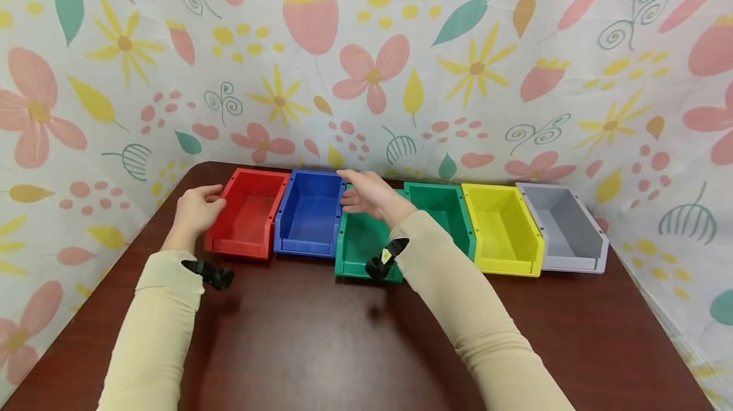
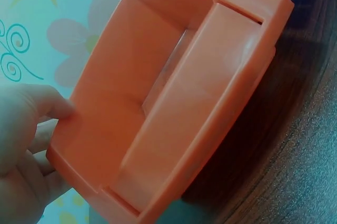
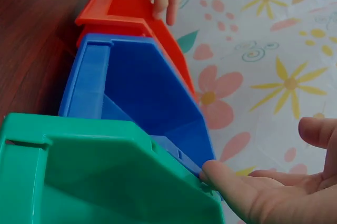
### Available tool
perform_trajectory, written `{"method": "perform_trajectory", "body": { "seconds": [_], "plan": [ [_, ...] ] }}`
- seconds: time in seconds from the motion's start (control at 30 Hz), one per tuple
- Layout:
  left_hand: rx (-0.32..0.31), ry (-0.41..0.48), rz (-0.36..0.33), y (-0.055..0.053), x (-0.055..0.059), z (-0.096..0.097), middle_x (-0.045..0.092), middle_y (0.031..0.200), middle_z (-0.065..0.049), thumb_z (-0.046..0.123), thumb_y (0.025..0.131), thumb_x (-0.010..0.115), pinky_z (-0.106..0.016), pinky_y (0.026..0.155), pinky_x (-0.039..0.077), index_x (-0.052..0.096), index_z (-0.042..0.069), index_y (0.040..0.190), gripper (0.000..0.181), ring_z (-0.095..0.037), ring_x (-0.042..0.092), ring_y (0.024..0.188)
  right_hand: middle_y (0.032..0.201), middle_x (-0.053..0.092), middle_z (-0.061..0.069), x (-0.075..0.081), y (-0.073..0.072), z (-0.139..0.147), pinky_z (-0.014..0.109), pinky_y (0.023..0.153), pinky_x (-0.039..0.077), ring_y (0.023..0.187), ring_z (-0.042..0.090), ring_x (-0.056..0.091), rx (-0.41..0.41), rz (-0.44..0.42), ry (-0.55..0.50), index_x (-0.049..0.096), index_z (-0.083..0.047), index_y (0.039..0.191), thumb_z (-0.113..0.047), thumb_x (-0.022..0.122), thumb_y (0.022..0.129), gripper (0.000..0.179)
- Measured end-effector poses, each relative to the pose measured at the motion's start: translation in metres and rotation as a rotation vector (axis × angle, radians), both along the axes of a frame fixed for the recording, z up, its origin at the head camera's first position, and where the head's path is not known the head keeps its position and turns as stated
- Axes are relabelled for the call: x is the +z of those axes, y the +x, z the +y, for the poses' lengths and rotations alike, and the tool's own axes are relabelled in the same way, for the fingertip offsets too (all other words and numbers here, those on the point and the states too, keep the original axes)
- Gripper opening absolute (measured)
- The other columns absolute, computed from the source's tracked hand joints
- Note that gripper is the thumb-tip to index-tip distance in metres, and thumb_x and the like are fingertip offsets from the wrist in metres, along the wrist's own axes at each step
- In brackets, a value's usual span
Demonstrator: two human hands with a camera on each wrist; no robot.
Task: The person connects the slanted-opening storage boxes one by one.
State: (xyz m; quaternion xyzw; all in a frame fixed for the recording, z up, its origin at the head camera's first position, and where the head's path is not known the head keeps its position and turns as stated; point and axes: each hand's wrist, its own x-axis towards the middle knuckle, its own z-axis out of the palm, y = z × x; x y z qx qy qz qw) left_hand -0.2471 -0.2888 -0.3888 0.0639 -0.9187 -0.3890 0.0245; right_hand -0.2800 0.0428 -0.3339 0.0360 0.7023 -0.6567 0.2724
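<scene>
In the head view my left hand (image 1: 197, 210) is at the outer side of the red bin (image 1: 247, 214). Its fingertips touch that bin's side rim, the fingers slightly bent, as the left wrist view shows. My right hand (image 1: 372, 195) reaches over the front green bin (image 1: 366, 264), close to the blue bin (image 1: 309, 207). In the right wrist view a fingertip (image 3: 210, 169) touches the green bin's rim, where it meets the blue one. That hand's other fingers are extended and hold nothing.
A second green bin (image 1: 438, 198), a yellow bin (image 1: 504, 226) and a grey bin (image 1: 564, 226) continue the row rightward. The front green bin sticks out towards me. Behind the brown table (image 1: 321, 334) hangs a flowered cloth (image 1: 366, 48).
</scene>
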Motion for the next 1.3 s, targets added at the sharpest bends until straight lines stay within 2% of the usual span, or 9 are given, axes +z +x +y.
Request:
{"method": "perform_trajectory", "body": {
  "seconds": [0.27,0.37,0.47,0.6,0.73,0.83,0.9,1.17,1.3],
  "plan": [
    [0.041,-0.007,-0.041,0.005,-0.004,-0.001,0.056,0.125,-0.031,0.020,0.095,0.055,-0.051,0.090,0.050,0.045,-0.002,0.138,0.050,-0.043,0.058,0.109,0.141,0.047,0.014,-0.004,0.004,-0.006,0.037,0.093,0.051,0.120,0.026,0.056,0.050,0.169,0.241,0.038,-0.005,0.144,-0.031,0.055,0.095,0.058],
    [0.047,-0.013,-0.041,0.009,-0.005,-0.001,0.057,0.124,-0.031,0.021,0.095,0.055,-0.051,0.088,0.050,0.047,-0.001,0.137,0.049,-0.042,0.059,0.107,0.110,0.061,0.006,-0.004,0.009,-0.008,0.036,0.088,0.053,0.091,0.017,0.063,0.142,0.255,0.410,0.040,-0.006,0.143,-0.033,0.056,0.094,0.058],
    [0.060,-0.029,-0.017,0.010,-0.005,-0.002,0.058,0.122,-0.031,0.021,0.095,0.054,-0.051,0.087,0.051,0.050,-0.002,0.135,0.047,-0.042,0.060,0.105,0.076,0.056,0.002,-0.002,0.011,-0.009,0.034,0.081,0.055,0.058,0.011,0.050,0.211,0.315,0.542,0.041,-0.008,0.143,-0.036,0.055,0.094,0.058],
    [0.077,-0.038,0.003,0.010,-0.004,-0.003,0.059,0.120,-0.030,0.022,0.095,0.053,-0.051,0.086,0.051,0.052,-0.003,0.132,0.045,-0.041,0.061,0.104,0.067,0.055,0.005,0.000,0.010,-0.017,0.028,0.063,0.050,0.042,0.012,0.041,0.240,0.390,0.685,0.044,-0.004,0.140,-0.035,0.058,0.093,0.058],
    [0.102,-0.062,0.010,0.011,-0.003,-0.002,0.060,0.119,-0.029,0.022,0.095,0.052,-0.050,0.087,0.051,0.055,-0.003,0.130,0.043,-0.040,0.060,0.104,0.064,0.047,0.004,-0.009,0.007,-0.033,0.026,0.050,0.039,0.043,0.013,0.041,0.246,0.404,0.811,0.061,-0.001,0.101,-0.030,0.060,0.091,0.030],
    [0.119,-0.074,0.007,0.012,-0.005,-0.004,0.061,0.119,-0.029,0.022,0.095,0.051,-0.050,0.087,0.051,0.056,-0.004,0.129,0.042,-0.040,0.060,0.105,0.054,0.034,0.000,-0.019,0.006,-0.042,0.024,0.045,0.033,0.043,0.012,0.034,0.259,0.405,0.916,0.046,-0.012,0.064,-0.019,0.056,0.093,0.031],
    [0.128,-0.074,0.010,0.013,-0.006,-0.004,0.061,0.118,-0.029,0.022,0.095,0.051,-0.050,0.087,0.051,0.056,-0.004,0.128,0.042,-0.040,0.060,0.104,0.051,0.027,-0.002,-0.025,0.005,-0.043,0.024,0.043,0.029,0.043,0.012,0.028,0.249,0.407,0.957,0.034,-0.015,0.057,-0.011,0.050,0.093,0.040],
    [0.147,-0.008,0.016,0.012,-0.007,0.003,0.060,0.121,-0.028,0.023,0.095,0.052,-0.050,0.087,0.051,0.055,-0.003,0.130,0.043,-0.040,0.061,0.105,0.047,0.026,0.000,-0.027,-0.003,-0.021,0.027,0.040,0.025,0.039,0.014,0.026,0.077,0.344,0.780,0.029,-0.014,0.055,-0.001,0.048,0.088,0.040],
    [0.154,0.016,-0.012,0.013,-0.007,0.005,0.058,0.124,-0.028,0.023,0.096,0.052,-0.050,0.088,0.051,0.054,-0.001,0.132,0.044,-0.040,0.060,0.106,0.047,0.030,-0.002,-0.028,-0.004,-0.012,0.026,0.040,0.028,0.038,0.013,0.028,0.027,0.277,0.603,0.060,-0.001,0.086,-0.001,0.051,0.087,0.009]
  ]
}}
